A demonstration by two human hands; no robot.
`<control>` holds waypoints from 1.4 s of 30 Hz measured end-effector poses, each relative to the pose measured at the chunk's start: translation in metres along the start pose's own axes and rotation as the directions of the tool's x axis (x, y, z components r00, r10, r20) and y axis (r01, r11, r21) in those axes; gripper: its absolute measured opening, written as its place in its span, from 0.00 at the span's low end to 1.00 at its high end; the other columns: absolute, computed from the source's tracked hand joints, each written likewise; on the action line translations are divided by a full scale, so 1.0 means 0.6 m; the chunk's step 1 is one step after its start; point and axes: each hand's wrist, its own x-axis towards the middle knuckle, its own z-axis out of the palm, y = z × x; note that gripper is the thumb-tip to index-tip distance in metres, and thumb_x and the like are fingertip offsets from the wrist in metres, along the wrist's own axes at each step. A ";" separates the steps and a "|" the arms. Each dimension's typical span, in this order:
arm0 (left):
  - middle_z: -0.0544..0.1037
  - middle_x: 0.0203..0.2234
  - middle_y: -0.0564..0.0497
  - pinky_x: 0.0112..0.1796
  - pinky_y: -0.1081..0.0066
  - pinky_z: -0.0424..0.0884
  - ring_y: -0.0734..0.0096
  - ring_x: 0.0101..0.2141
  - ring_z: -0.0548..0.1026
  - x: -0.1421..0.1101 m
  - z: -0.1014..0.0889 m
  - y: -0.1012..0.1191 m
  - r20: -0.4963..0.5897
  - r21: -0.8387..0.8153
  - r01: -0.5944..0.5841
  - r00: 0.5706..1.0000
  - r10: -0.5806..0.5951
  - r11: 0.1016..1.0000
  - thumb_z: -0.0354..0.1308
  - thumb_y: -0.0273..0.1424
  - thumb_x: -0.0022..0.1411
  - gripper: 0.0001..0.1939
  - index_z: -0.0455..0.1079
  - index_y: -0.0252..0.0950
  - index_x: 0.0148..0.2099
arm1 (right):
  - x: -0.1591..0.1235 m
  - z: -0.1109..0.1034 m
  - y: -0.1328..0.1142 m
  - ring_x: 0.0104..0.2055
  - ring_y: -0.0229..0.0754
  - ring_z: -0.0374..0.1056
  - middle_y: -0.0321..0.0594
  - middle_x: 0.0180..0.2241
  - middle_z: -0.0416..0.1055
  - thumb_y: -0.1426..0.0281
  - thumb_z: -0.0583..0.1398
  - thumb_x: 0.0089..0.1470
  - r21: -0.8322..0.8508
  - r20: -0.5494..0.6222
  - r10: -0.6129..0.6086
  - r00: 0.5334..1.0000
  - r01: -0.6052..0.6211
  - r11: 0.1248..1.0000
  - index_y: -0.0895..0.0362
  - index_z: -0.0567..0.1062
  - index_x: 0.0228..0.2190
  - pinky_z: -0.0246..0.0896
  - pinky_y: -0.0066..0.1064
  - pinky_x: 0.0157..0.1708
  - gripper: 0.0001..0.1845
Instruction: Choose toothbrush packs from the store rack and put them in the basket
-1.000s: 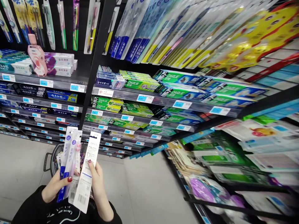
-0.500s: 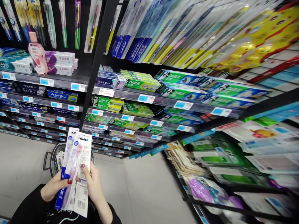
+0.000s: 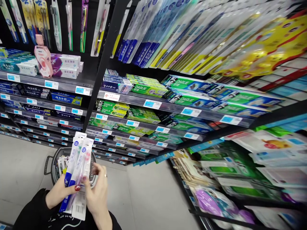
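Shelves rise above floor; lower left, left hand pinches packs, partly hiding basket; right hand touches them, grip unclear.

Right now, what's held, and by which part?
Several long white-and-blue plastic toothbrush packs: left hand grips their lower, blue section; right hand is at their right edge, grip unclear.

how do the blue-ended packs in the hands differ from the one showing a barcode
The blue-ended packs have blue lower ends; the barcode pack is white there. The blue-ended packs sit nearer the left hand; the barcode pack sits nearer the right hand. All are long, narrow and tilted.
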 end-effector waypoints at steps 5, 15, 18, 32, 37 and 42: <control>0.80 0.28 0.48 0.43 0.64 0.67 0.57 0.34 0.74 0.009 0.007 -0.008 -0.082 0.280 -0.067 0.992 0.093 0.958 0.62 0.30 0.48 0.15 0.74 0.33 0.41 | 0.004 0.009 -0.012 0.41 0.55 0.61 0.46 0.35 0.69 0.58 0.62 0.42 -0.209 0.053 0.082 0.995 -0.069 0.975 0.55 0.66 0.48 0.57 0.45 0.37 0.31; 0.78 0.24 0.47 0.36 0.67 0.68 0.60 0.29 0.73 0.018 -0.011 -0.040 -0.069 0.294 -0.110 0.988 0.136 0.949 0.58 0.42 0.50 0.17 0.76 0.31 0.29 | 0.002 0.000 -0.012 0.45 0.50 0.63 0.46 0.43 0.68 0.59 0.53 0.52 0.249 0.125 0.148 0.981 -0.175 0.953 0.56 0.66 0.48 0.58 0.40 0.43 0.23; 0.79 0.24 0.45 0.39 0.63 0.68 0.54 0.33 0.74 0.017 -0.019 -0.038 -0.144 0.126 -0.005 0.989 0.024 0.992 0.58 0.47 0.49 0.23 0.77 0.30 0.33 | 0.007 -0.004 -0.017 0.35 0.45 0.65 0.41 0.32 0.67 0.56 0.48 0.53 0.603 0.127 0.272 0.954 -0.292 0.742 0.55 0.67 0.46 0.61 0.38 0.36 0.24; 0.79 0.34 0.42 0.42 0.62 0.68 0.52 0.40 0.73 0.011 -0.042 -0.014 -0.211 -0.024 0.067 0.975 -0.070 0.997 0.60 0.45 0.48 0.24 0.76 0.31 0.39 | 0.036 -0.029 -0.009 0.27 0.38 0.57 0.39 0.34 0.60 0.57 0.57 0.48 0.552 0.151 0.281 0.948 -0.317 0.772 0.49 0.66 0.48 0.57 0.29 0.23 0.24; 0.80 0.32 0.42 0.44 0.62 0.66 0.52 0.41 0.73 0.010 -0.047 -0.015 -0.213 0.064 0.060 0.976 -0.045 0.996 0.60 0.46 0.48 0.25 0.76 0.30 0.40 | 0.039 -0.035 -0.009 0.41 0.49 0.61 0.44 0.40 0.60 0.62 0.61 0.45 -0.034 -0.128 0.137 0.982 -0.142 0.989 0.51 0.65 0.51 0.58 0.40 0.40 0.29; 0.79 0.35 0.42 0.41 0.64 0.68 0.54 0.39 0.74 0.007 -0.051 -0.013 -0.199 0.098 0.036 0.980 -0.016 0.995 0.59 0.47 0.47 0.25 0.76 0.31 0.39 | 0.044 -0.042 -0.002 0.27 0.42 0.65 0.42 0.29 0.69 0.54 0.52 0.51 0.458 0.195 0.381 0.904 -0.427 0.779 0.56 0.72 0.39 0.61 0.34 0.25 0.22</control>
